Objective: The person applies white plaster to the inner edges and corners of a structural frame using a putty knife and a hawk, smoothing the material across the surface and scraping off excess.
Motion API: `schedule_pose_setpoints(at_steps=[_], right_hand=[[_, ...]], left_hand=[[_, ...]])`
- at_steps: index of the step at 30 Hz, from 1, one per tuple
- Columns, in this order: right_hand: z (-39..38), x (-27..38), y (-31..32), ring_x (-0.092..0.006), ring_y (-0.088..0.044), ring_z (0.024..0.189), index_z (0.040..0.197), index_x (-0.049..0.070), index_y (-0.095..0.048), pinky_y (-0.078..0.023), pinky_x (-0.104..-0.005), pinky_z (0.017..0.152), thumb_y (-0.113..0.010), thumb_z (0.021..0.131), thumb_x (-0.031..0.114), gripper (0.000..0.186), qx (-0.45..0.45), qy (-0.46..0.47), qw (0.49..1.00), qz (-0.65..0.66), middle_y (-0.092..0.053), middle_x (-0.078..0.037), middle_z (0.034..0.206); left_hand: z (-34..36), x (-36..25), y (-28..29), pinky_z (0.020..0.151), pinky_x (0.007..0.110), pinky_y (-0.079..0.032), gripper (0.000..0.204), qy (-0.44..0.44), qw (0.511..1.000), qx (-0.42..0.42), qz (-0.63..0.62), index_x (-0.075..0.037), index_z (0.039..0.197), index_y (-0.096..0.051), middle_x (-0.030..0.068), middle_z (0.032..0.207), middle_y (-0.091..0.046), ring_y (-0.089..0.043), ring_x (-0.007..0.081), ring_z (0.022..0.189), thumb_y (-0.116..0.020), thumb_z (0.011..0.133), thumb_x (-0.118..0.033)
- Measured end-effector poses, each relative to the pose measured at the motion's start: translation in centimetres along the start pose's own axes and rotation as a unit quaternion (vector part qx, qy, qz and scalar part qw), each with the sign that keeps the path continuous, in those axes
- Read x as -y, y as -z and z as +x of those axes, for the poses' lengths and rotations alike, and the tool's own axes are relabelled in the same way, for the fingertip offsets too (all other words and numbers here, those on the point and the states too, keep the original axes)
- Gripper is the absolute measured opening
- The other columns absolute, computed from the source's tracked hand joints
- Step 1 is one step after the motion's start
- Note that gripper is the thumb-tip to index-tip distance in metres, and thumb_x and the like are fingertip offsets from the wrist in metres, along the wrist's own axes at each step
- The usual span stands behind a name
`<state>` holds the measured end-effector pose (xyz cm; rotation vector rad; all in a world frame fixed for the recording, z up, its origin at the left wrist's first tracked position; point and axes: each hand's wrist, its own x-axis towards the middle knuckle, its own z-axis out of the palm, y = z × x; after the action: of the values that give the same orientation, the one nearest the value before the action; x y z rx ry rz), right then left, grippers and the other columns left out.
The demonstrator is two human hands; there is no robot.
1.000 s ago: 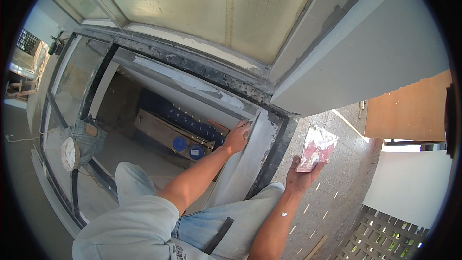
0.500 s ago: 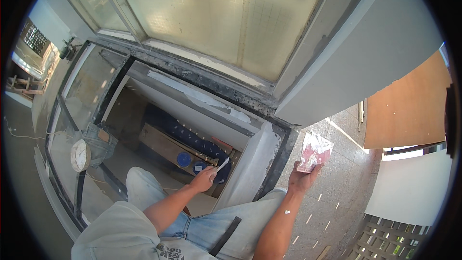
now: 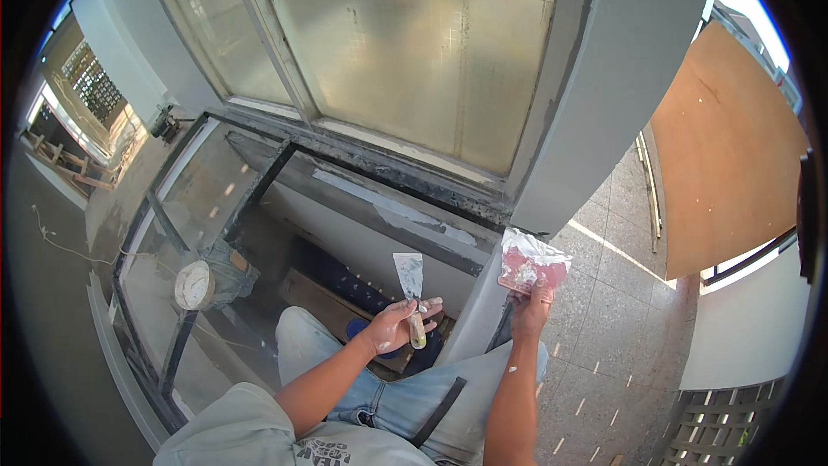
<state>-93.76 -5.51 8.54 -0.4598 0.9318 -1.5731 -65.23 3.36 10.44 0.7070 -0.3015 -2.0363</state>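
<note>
My left hand point(image 3: 392, 325) holds a putty knife point(image 3: 409, 274) whose blade points up and away from me. The thumb lies across the putty-smeared handle, and the other fingers stretch out behind it. To the right, my right hand point(image 3: 529, 315) grips the lower edge of a flat red spreader point(image 3: 515, 276) tilted up. White putty point(image 3: 528, 244) covers much of the spreader's face, thickest along its top. The two tools are apart. Beyond them runs a grey ledge point(image 3: 405, 211) with white patches below the window.
A frosted window point(image 3: 388, 69) rises ahead, beside a grey pillar point(image 3: 595, 95). Left is a black metal frame point(image 3: 250, 185) with a round putty-smeared container point(image 3: 194, 286) and denim cloth point(image 3: 229, 272). Blue lids show in the recess below my knees. An orange-brown board point(image 3: 733, 138) leans at right.
My left hand has moved right and turned the putty knife upright, its fingers now spread. The spreader has shifted slightly left. My view has tilted up, showing more of the window.
</note>
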Motion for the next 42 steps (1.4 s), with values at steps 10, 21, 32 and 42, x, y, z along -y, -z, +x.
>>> schedule_pose_setpoints(at_steps=[10, 21, 32, 42], right_hand=[[-10.8, -7.1, -6.6, -0.0118, -0.063, 0.071, 0.104, 0.006, -0.064, -0.054, -0.0277, 0.065, -0.058, 0.107, 0.033, 0.028, 0.157, -0.137, 0.978, -0.016, -0.067, -0.004, 0.084], [-11.9, -9.2, -6.6, -0.0162, -0.065, 0.075, 0.092, 0.003, -0.066, -0.053, -0.0327, 0.07, -0.065, 0.099, 0.05, 0.048, 0.448, -0.117, 0.871, -0.163, -0.065, -0.005, 0.08], [-11.0, -7.2, -5.9, -0.0196, -0.065, 0.085, 0.103, 0.002, -0.064, -0.052, -0.036, 0.078, -0.079, 0.087, 0.026, 0.033, 0.47, -0.019, 0.872, -0.133, -0.068, -0.009, 0.091], [-9.9, -4.2, -4.8, -0.0254, -0.069, 0.085, 0.105, 0.001, -0.062, -0.053, -0.0393, 0.076, -0.073, 0.081, 0.015, 0.03, 0.32, 0.067, 0.936, -0.132, -0.069, -0.016, 0.092]], left_hand=[[-1.9, 0.5, -1.0, 0.107, 0.043, -0.047, 0.04, -0.099, 0.987, -0.027, 0.123, 0.005, 0.13, -0.055, 0.0157, 0.123, -0.064, -0.063, 0.0271, 0.117, -0.053, 0.107, -0.028], [-6.1, 1.0, -2.2, 0.102, 0.043, -0.049, 0.039, -0.213, 0.921, -0.161, 0.285, 0.003, 0.131, -0.053, 0.0138, 0.124, -0.059, -0.061, 0.025, 0.113, -0.054, 0.107, -0.028], [-3.6, 0.7, -8.2, 0.085, 0.033, -0.055, 0.034, -0.252, 0.857, -0.18, 0.412, 0.001, 0.123, -0.059, 0.0114, 0.111, -0.067, -0.067, 0.0194, 0.099, -0.058, 0.107, -0.029], [-5.8, -3.0, -7.6, 0.081, 0.03, -0.06, 0.052, -0.28, 0.757, -0.332, 0.488, -0.008, 0.149, -0.047, 0.0119, 0.138, -0.059, -0.066, 0.0198, 0.106, -0.056, 0.098, 0.003]])
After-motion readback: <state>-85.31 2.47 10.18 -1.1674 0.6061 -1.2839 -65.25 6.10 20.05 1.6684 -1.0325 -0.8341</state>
